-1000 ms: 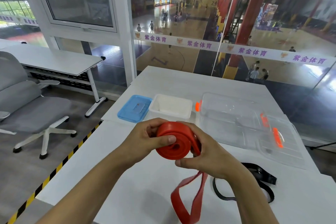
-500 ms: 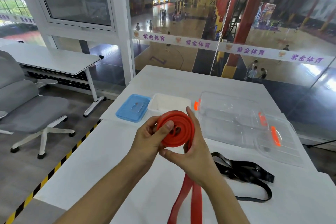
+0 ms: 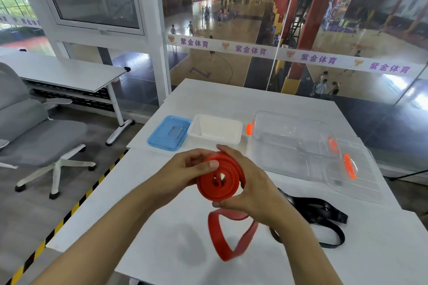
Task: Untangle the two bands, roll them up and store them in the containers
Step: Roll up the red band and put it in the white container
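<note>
Glass walls behind a white table (image 3: pixel 231 99) look down on a gymnasium court, its floor dotted with small figures and the panes crossed by a white strip printed with purple characters. At far left stand a second white desk (image 3: pixel 69 71) and a grey office chair (image 3: pixel 34 127); yellow-and-black hazard tape (image 3: pixel 76 206) runs along the floor by the table's left edge.

On the table's far right lies a clear plastic container (image 3: pixel 291 143) with orange clips, its clear lid (image 3: pixel 352 169) resting beside it to the right. Left of it sits a white tub (image 3: pixel 215 128), and further left a blue lid (image 3: pixel 168 133) lies flat.

A black band (image 3: pixel 324 213) lies loosely looped on the near right of the table, partly hidden by the right forearm.

Held above the table's middle, the red band (image 3: pixel 220 183) is mostly wound into a coil — a short loose loop hangs below it, blurred. The left hand (image 3: pixel 185 173) grips the coil's left side, thumb pressed on the top edge and fingers curled behind. The right hand (image 3: pixel 252 190) wraps the coil's right side, fingers curved over the outer turn and thumb pinching beneath.
</note>
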